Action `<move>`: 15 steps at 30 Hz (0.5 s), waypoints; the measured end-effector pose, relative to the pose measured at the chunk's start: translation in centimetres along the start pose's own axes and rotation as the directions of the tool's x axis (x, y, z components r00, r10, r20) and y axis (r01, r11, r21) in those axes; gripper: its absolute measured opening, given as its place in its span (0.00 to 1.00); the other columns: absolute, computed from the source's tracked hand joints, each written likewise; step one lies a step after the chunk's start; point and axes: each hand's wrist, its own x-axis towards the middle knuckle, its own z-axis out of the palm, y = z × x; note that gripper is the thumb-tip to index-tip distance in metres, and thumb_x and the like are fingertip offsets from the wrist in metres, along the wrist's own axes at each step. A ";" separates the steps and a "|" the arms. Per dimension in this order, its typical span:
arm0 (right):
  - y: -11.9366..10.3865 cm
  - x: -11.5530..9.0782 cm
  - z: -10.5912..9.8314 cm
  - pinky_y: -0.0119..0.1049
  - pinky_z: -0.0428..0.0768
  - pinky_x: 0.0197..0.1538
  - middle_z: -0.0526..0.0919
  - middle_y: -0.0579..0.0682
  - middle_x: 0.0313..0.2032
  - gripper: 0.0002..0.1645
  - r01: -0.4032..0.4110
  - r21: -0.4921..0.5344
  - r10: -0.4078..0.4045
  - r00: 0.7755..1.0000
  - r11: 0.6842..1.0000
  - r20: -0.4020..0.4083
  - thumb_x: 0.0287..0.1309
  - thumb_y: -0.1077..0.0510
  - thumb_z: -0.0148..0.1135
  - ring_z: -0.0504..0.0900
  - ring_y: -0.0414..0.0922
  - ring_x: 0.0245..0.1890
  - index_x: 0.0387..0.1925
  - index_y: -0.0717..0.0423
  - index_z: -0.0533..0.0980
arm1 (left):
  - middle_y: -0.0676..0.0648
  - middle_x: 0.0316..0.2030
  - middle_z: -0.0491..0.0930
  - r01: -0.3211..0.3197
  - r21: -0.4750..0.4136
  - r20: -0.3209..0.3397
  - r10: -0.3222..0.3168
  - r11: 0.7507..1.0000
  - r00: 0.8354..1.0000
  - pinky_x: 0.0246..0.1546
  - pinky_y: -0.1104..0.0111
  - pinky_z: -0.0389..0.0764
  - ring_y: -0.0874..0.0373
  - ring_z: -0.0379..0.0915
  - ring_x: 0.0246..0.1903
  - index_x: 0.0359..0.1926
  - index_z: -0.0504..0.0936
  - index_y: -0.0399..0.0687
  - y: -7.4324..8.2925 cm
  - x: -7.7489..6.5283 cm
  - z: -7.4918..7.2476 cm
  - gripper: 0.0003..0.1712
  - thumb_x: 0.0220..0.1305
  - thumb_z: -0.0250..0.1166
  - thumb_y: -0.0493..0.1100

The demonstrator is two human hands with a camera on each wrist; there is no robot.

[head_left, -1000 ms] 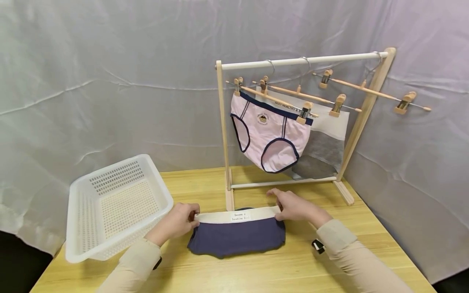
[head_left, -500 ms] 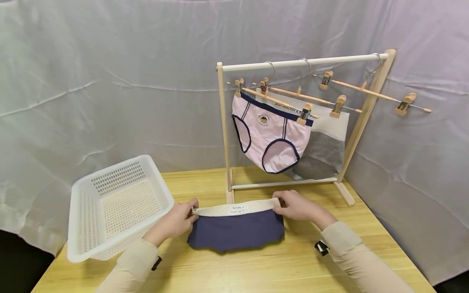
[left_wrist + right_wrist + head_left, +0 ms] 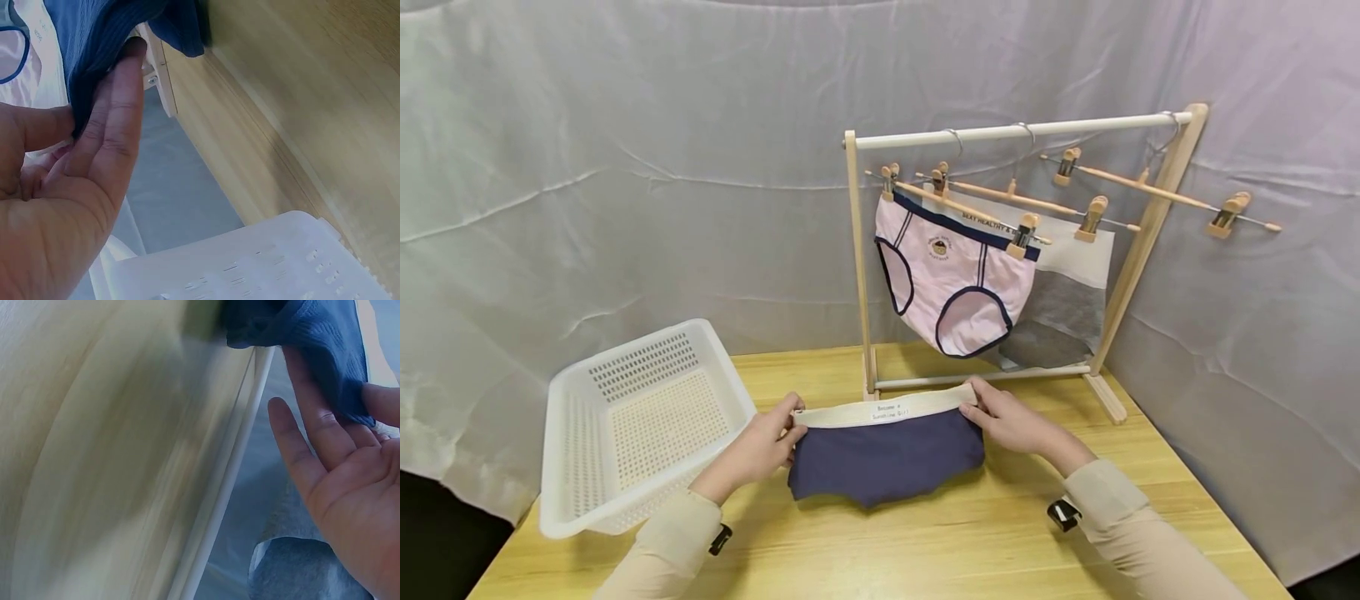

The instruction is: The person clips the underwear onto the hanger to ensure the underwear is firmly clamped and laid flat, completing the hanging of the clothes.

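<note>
A pair of navy underpants (image 3: 883,462) with a cream waistband (image 3: 842,414) is stretched between both hands, close over the wooden table. My left hand (image 3: 767,446) pinches the waistband's left end between thumb and fingers. At the opposite end my right hand (image 3: 1011,421) pinches the band in the same way. In the left wrist view, the navy cloth (image 3: 103,47) folds over the fingers. The right wrist view shows the thumb pressing the cloth (image 3: 328,356) against the fingers, with the outer fingers stretched out below it.
Behind the hands stands a wooden rack (image 3: 855,275). Pink briefs (image 3: 951,267) and grey-and-white underpants (image 3: 1067,308) hang there from clip hangers. Another clip hanger (image 3: 1150,185) at the right bears nothing. A white plastic basket (image 3: 733,379) sits on the table (image 3: 925,550) at the left.
Both hands have raised the waistband up and away from the table's front edge. The right fingers, spread earlier, now close on the band. The navy underpants hang more freely below it.
</note>
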 end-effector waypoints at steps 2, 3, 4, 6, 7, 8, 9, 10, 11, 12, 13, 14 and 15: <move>-0.2 -0.2 -0.1 0.33 0.68 0.31 0.66 0.43 0.27 0.09 0.006 0.013 -0.006 1.000 1.000 -0.010 0.84 0.53 0.52 0.65 0.36 0.23 0.48 0.54 0.66 | 0.42 0.33 0.84 -0.006 -0.014 -0.012 0.006 1.000 1.000 0.28 0.57 0.90 0.58 0.84 0.24 0.52 0.68 0.43 0.1 0.0 -0.1 0.06 0.81 0.55 0.31; -0.3 -0.2 -0.2 0.33 0.68 0.31 0.66 0.43 0.27 0.10 0.007 0.018 -0.007 1.000 1.000 -0.016 0.84 0.53 0.53 0.65 0.36 0.23 0.47 0.54 0.66 | 0.41 0.34 0.85 -0.011 -0.019 -0.018 0.010 1.000 1.000 0.28 0.57 0.90 0.58 0.84 0.25 0.52 0.68 0.43 0.1 -0.1 -0.1 0.06 0.81 0.55 0.31; -0.4 -0.3 -0.3 0.33 0.67 0.31 0.65 0.43 0.27 0.10 0.009 0.021 -0.008 1.000 1.000 -0.020 0.84 0.53 0.52 0.64 0.36 0.22 0.46 0.55 0.65 | 0.40 0.35 0.86 -0.013 -0.024 -0.022 0.013 1.000 1.000 0.28 0.57 0.90 0.58 0.84 0.25 0.52 0.68 0.43 0.2 -0.1 -0.1 0.06 0.81 0.55 0.31; -0.6 -0.5 -0.4 0.33 0.67 0.31 0.65 0.43 0.27 0.10 0.017 0.026 -0.016 1.000 1.000 -0.022 0.84 0.54 0.52 0.63 0.36 0.23 0.45 0.55 0.64 | 0.40 0.36 0.86 -0.019 -0.028 -0.026 0.018 0.999 1.000 0.28 0.58 0.90 0.58 0.85 0.25 0.53 0.68 0.43 0.3 -0.1 -0.2 0.07 0.81 0.55 0.31; -0.7 -0.5 -0.5 0.33 0.66 0.30 0.64 0.43 0.27 0.10 0.022 0.027 -0.021 0.999 0.999 -0.024 0.84 0.54 0.53 0.63 0.36 0.22 0.45 0.55 0.64 | 0.39 0.37 0.86 -0.019 -0.032 -0.024 0.019 0.999 1.000 0.28 0.58 0.90 0.58 0.85 0.25 0.53 0.68 0.42 0.3 -0.2 -0.3 0.07 0.81 0.55 0.31; -0.7 -0.6 -0.5 0.33 0.66 0.30 0.64 0.43 0.26 0.10 0.028 0.032 -0.028 0.999 0.999 -0.024 0.84 0.55 0.53 0.63 0.35 0.22 0.45 0.55 0.64 | 0.40 0.37 0.85 -0.019 -0.036 -0.022 0.018 0.999 1.000 0.28 0.58 0.90 0.58 0.85 0.25 0.54 0.68 0.43 0.4 -0.2 -0.3 0.07 0.81 0.55 0.31; -0.6 -0.7 -0.5 0.33 0.66 0.29 0.64 0.43 0.25 0.10 0.032 0.033 -0.031 0.999 0.999 -0.023 0.84 0.55 0.53 0.63 0.35 0.21 0.44 0.56 0.63 | 0.40 0.37 0.85 -0.020 -0.039 -0.020 0.019 0.999 1.000 0.27 0.58 0.90 0.58 0.85 0.24 0.54 0.68 0.43 0.5 -0.1 -0.4 0.07 0.81 0.55 0.31; -0.6 -0.7 -0.5 0.33 0.66 0.29 0.64 0.42 0.25 0.10 0.033 0.035 -0.032 0.999 0.999 -0.022 0.84 0.55 0.53 0.62 0.35 0.21 0.45 0.56 0.64 | 0.40 0.36 0.85 -0.021 -0.045 -0.017 0.021 0.999 1.000 0.27 0.57 0.90 0.58 0.85 0.24 0.54 0.68 0.42 0.5 -0.1 -0.4 0.08 0.81 0.56 0.32; -0.5 -0.8 -0.5 0.32 0.66 0.28 0.64 0.42 0.24 0.10 0.036 0.034 -0.035 0.999 0.999 -0.021 0.84 0.55 0.53 0.62 0.34 0.20 0.45 0.56 0.64 | 0.40 0.36 0.85 -0.024 -0.051 -0.014 0.024 0.998 1.000 0.27 0.57 0.90 0.58 0.85 0.23 0.54 0.68 0.43 0.6 -0.1 -0.5 0.08 0.81 0.56 0.32; -0.4 -0.9 -0.5 0.32 0.66 0.28 0.64 0.42 0.24 0.09 0.035 0.038 -0.034 0.999 0.999 -0.017 0.84 0.55 0.53 0.62 0.34 0.20 0.46 0.55 0.64 | 0.40 0.35 0.84 -0.028 -0.058 -0.009 0.027 0.998 1.000 0.26 0.57 0.90 0.58 0.85 0.23 0.54 0.68 0.42 0.7 -0.1 -0.5 0.08 0.82 0.56 0.32; -0.3 -1.0 -0.5 0.32 0.66 0.27 0.64 0.41 0.23 0.09 0.034 0.044 -0.034 0.999 0.998 -0.014 0.84 0.55 0.53 0.62 0.34 0.19 0.46 0.55 0.64 | 0.40 0.35 0.84 -0.030 -0.066 -0.004 0.030 0.997 1.000 0.26 0.56 0.90 0.58 0.85 0.23 0.54 0.68 0.42 0.7 -0.1 -0.6 0.08 0.82 0.56 0.32; -0.2 -1.0 -0.5 0.32 0.66 0.27 0.64 0.41 0.23 0.09 0.035 0.046 -0.034 0.999 0.998 -0.013 0.84 0.55 0.53 0.63 0.33 0.19 0.46 0.55 0.65 | 0.41 0.35 0.84 -0.029 -0.069 0.000 0.029 0.997 1.000 0.26 0.56 0.90 0.58 0.85 0.23 0.55 0.68 0.42 0.8 -0.2 -0.6 0.08 0.82 0.56 0.32; -0.1 -1.1 -0.5 0.31 0.67 0.27 0.64 0.41 0.23 0.09 0.034 0.044 -0.034 0.999 0.998 -0.015 0.84 0.54 0.53 0.63 0.33 0.19 0.47 0.55 0.65 | 0.41 0.35 0.84 -0.026 -0.076 0.005 0.027 0.997 1.000 0.27 0.55 0.90 0.58 0.85 0.22 0.55 0.67 0.42 0.8 -0.2 -0.7 0.08 0.82 0.56 0.32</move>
